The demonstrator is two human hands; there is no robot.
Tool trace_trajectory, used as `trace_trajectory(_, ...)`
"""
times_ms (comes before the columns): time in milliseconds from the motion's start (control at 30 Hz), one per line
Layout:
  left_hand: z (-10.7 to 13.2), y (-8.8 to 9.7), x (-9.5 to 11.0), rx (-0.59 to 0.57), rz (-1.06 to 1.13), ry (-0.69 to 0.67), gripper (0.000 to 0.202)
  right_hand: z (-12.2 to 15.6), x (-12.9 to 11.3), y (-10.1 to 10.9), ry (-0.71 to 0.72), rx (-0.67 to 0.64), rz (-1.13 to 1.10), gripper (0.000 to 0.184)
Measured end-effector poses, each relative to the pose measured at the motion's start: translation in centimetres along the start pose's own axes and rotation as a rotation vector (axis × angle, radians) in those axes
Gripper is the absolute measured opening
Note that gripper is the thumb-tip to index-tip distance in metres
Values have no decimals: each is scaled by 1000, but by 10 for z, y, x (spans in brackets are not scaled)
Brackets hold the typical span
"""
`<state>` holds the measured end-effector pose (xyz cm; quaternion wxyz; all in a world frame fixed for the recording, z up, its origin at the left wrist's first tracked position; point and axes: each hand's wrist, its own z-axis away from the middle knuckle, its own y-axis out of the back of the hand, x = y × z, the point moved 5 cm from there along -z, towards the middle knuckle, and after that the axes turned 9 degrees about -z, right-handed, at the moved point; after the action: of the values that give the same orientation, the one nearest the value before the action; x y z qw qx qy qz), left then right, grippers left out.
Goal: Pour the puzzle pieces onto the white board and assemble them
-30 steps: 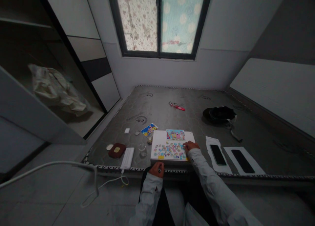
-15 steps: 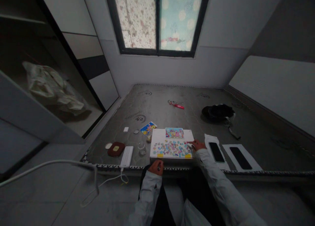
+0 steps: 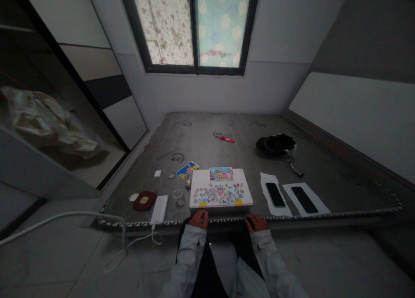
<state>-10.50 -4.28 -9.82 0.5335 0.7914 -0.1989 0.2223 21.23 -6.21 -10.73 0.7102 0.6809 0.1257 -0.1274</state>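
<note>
My left hand [image 3: 199,219] rests at the front edge, just below the near left corner of a white box [image 3: 201,177]. Its fingers are curled together, and I cannot make out whether anything small is in them. Near the box's other front corner lies my right hand [image 3: 256,223], apart from the box, with a gap between thumb and fingers and nothing seen in it. Scattered over the box top are many small colourful jigsaw pieces [image 3: 218,195]. Behind them lies a cartoon picture card [image 3: 221,174]. Two yellow patches [image 3: 238,202] mark the box's front edge.
Left of the box are a clear glass jar [image 3: 179,198], a white power bank [image 3: 159,209] with a cable, a brown case [image 3: 144,201] and a blue card [image 3: 188,170]. To the right lie two dark phones [image 3: 275,195] on white sheets. Farther back sits a black cap [image 3: 276,145].
My right hand has left the pieces on the box's right side and come back to the front edge. My left hand stays near its place. The view has turned slightly right.
</note>
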Motion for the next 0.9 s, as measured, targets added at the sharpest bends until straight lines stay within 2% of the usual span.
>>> trace_trajectory(167, -3, -2, 2, -44, -9, 11, 28, 4, 0, -13, 4, 118, -16, 44)
trace_trajectory(267, -5, -3, 6, -106, -18, 37, 30, 2, 1, -23, 62, 159, -48, 41)
trace_trajectory(400, -7, 0, 14, -173, -32, 70, 29, 6, 6, -29, 172, 321, -197, 48)
trace_trajectory(533, -6, 11, 28, -172, 14, 69, 30, 11, 8, -29, 235, 399, -268, 50)
trace_trajectory(633, -1, 29, 46, -153, 98, 115, 32, 14, 10, -29, 238, 420, -282, 48)
trace_trajectory(700, 2, 55, 69, -127, 177, 102, 36, 15, 12, -31, 247, 422, -292, 47)
trace_trajectory(767, 5, 96, 102, -116, 272, 21, 43, 16, 14, -33, 257, 406, -310, 47)
trace_trajectory(833, 10, 154, 143, -98, 409, -152, 51, 15, 16, -35, 248, 379, -336, 48)
trace_trajectory(900, 21, 221, 176, -75, 549, -279, 58, 13, 18, -34, 221, 360, -360, 50)
